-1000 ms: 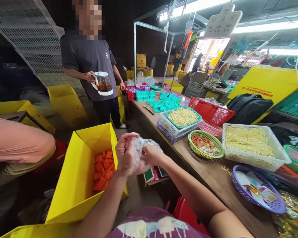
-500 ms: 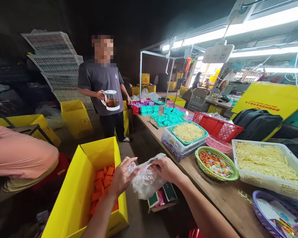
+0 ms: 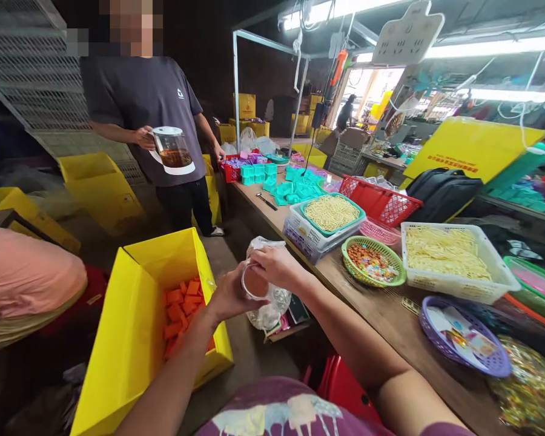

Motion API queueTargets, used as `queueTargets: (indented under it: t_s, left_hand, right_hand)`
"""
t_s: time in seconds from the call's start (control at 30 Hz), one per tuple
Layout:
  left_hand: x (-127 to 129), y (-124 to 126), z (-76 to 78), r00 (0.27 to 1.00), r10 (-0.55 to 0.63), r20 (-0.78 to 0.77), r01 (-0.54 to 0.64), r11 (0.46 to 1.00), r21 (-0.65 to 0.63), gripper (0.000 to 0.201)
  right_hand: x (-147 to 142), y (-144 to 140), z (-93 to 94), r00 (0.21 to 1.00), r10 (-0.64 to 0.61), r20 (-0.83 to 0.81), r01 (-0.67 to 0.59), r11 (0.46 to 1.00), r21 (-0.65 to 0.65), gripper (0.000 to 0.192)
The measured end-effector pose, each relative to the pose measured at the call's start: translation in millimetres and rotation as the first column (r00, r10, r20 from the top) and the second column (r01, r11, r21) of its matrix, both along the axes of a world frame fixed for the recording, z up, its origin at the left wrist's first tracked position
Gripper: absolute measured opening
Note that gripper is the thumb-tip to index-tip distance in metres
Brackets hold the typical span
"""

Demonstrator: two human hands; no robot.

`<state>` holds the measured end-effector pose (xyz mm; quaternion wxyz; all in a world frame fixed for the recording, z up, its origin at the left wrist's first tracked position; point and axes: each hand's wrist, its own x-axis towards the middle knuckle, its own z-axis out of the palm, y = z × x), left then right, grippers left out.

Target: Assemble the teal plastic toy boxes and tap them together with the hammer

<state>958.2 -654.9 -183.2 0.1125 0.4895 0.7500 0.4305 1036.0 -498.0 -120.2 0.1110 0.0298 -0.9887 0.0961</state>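
Note:
My left hand (image 3: 231, 295) is wrapped round a clear plastic cup (image 3: 255, 282), its round rim facing up toward me. My right hand (image 3: 277, 265) is closed against the cup's far side, fingers bent over the edge of a crumpled clear plastic bag (image 3: 272, 312). The bag hangs below and behind the cup; my hands partly hide its contents. Below and left of my hands stands a tall yellow box (image 3: 118, 327) with several orange pieces (image 3: 181, 309) inside.
A person (image 3: 145, 115) stands ahead holding a glass kettle (image 3: 173, 151) of brown liquid. The table (image 3: 327, 284) on my right bears a green basket (image 3: 373, 261), a white crate (image 3: 458, 290) of pale yellow strips and a purple basket (image 3: 464, 336). Another person's pink-clad back (image 3: 27, 272) is at left.
The cup now shows in my left hand, where before both hands were spreading the bag. My right hand has come in closer. The view has tilted down and shifted; the standing person appears nearer.

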Motion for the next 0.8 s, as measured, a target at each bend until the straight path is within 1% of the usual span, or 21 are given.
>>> queueTargets:
  t_s: [0.07, 0.1, 0.17, 0.23, 0.3, 0.37, 0.43, 0.5, 0.57, 0.63, 0.67, 0.73, 0.8]
  left_hand:
    - [0, 1, -4.9, 1.0, 0.007, 0.004, -0.007, 1.0, 0.014, 0.071]
    - [0, 1, -7.7, 1.0, 0.002, -0.008, -0.002, 1.0, 0.004, 0.066]
    - [-2, 1, -12.9, 0.999, -0.009, -0.038, 0.008, 1.0, -0.022, 0.059]
    - [-6, -1, -17.1, 0.998, 0.023, -0.061, -0.024, 0.999, -0.024, 0.056]
    - [-14, -6, -19.5, 0.996, 0.069, -0.065, -0.069, 0.998, -0.001, 0.057]
    - [-23, -12, -20.9, 0.995, 0.075, -0.063, -0.074, 0.997, 0.018, 0.059]
    - [-31, -15, -22.7, 0.997, 0.055, -0.054, -0.054, 0.998, 0.028, 0.066]
    - [-38, -14, -26.4, 0.997, 0.07, -0.035, -0.068, 0.995, 0.071, 0.077]
    - [-44, -6, -32.0, 0.995, 0.098, -0.015, -0.094, 0.982, 0.166, 0.086]
    - [-53, 6, -38.3, 0.99, 0.141, -0.021, -0.131, 0.957, 0.257, 0.084]
    - [-59, 13, -41.3, 0.985, 0.171, -0.031, -0.156, 0.947, 0.28, 0.08]
    - [-74, 26, -46.7, 0.973, 0.225, -0.048, -0.204, 0.94, 0.272, 0.073]
    - [-91, 36, -51.0, 0.968, 0.244, -0.05, -0.228, 0.948, 0.22, 0.064]
  right_hand:
    - [-1, -3, 5.8, 1.0, -0.007, 0.03, 0.004, 0.996, 0.091, 0.014]
    - [-2, -3, 9.3, 1.0, -0.013, 0.02, 0.011, 0.995, 0.103, 0.016]
    - [-3, -3, 15.8, 0.999, -0.036, -0.014, 0.037, 0.997, 0.068, 0.017]
    - [-7, -2, 18.1, 0.999, -0.043, 0.016, 0.043, 0.999, 0.021, 0.014]
    - [-13, -3, 13.5, 0.995, -0.039, 0.094, 0.039, 0.999, 0.0, 0.008]
    - [-21, -5, 3.6, 0.989, -0.063, 0.13, 0.065, 0.998, -0.016, 0.009]
    - [-30, -8, -6.9, 0.992, -0.072, 0.108, 0.077, 0.996, -0.048, 0.009]
    - [-41, -9, -13.7, 0.997, -0.045, 0.056, 0.049, 0.996, -0.078, 0.012]
    - [-52, -7, -16.1, 1.0, -0.027, -0.01, 0.026, 0.996, -0.083, 0.015]
    - [-64, -1, -15.9, 0.998, -0.033, -0.053, 0.031, 0.999, -0.041, 0.017]
    - [-71, 3, -15.6, 0.998, -0.032, -0.058, 0.032, 0.999, -0.004, 0.018]
    - [-87, 14, -15.6, 0.999, -0.026, -0.041, 0.029, 0.997, 0.078, 0.018]
    - [-104, 28, -15.7, 1.0, -0.024, -0.005, 0.025, 0.991, 0.133, 0.018]
